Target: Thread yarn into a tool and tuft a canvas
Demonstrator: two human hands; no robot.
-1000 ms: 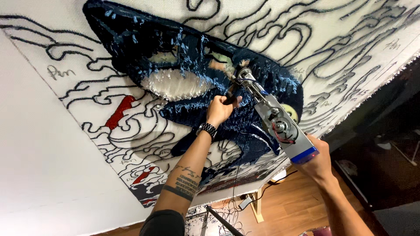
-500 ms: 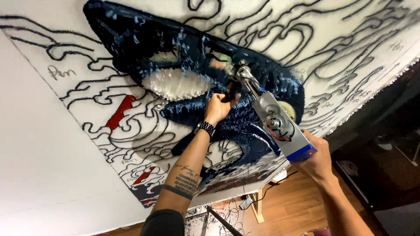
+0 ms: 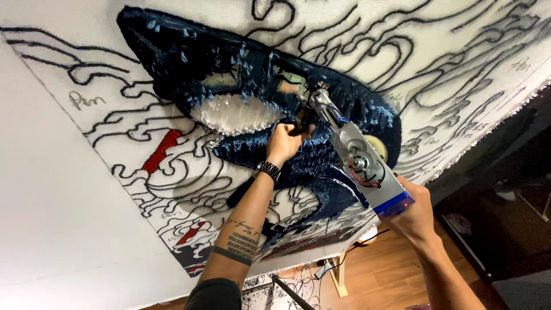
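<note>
A metal tufting gun [image 3: 359, 158] with a blue end is pressed nose-first against a stretched white cloth [image 3: 86, 189]. My left hand [image 3: 284, 142] grips the gun's black front handle near the needle. My right hand [image 3: 416, 212] holds the gun's rear grip under the blue end. The needle sits in a tufted dark blue shark shape [image 3: 229, 74] with a white patch [image 3: 232, 113]. Black outline swirls and small red tufted patches [image 3: 162, 150] cover the cloth around it.
A wooden frame leg [image 3: 338, 275] and cables stand on the wood floor [image 3: 390, 281] below the cloth. Dark furniture [image 3: 499, 195] is at the right. A wristwatch [image 3: 268, 170] sits on my left wrist.
The gun's nose and my left hand have shifted slightly up and left across the blue tufted area. Both hands keep their grip.
</note>
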